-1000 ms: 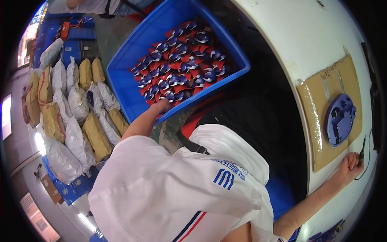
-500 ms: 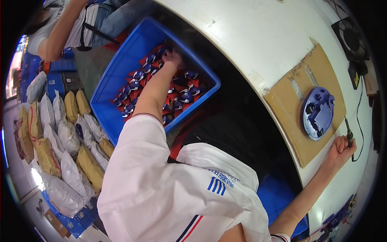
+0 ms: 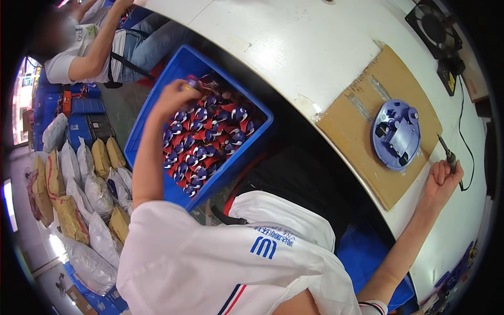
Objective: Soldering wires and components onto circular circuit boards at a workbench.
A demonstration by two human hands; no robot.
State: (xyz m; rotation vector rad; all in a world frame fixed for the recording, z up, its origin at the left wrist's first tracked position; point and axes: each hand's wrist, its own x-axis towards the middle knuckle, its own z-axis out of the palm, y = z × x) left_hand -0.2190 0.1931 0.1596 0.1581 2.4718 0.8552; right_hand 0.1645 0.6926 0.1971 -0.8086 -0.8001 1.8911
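My left hand (image 3: 177, 100) is over the far left part of a blue bin (image 3: 220, 176), its fingers closed around a small purple-blue part (image 3: 193, 83), blurred and partly hidden. Below it in the bin lie many small red, white and blue pieces (image 3: 202, 139). On the white table, my right hand (image 3: 443, 181) grips a soldering iron (image 3: 449, 155) by its dark handle, tip pointing away. Left of that hand, an oval purple plastic housing (image 3: 404, 139) lies open side up on a taped cardboard sheet (image 3: 349, 131).
A black fan (image 3: 433, 30) stands at the table's far right, with a cable (image 3: 465, 121) running down from beside it. Another person (image 3: 100, 52) sits at the upper left. Several wrapped grey and brown packages (image 3: 94, 197) are stacked at the left.
My left hand has come up out of the pieces and moved left, now with a part in its fingers. The right hand still holds the soldering iron. The whole view has shifted somewhat.
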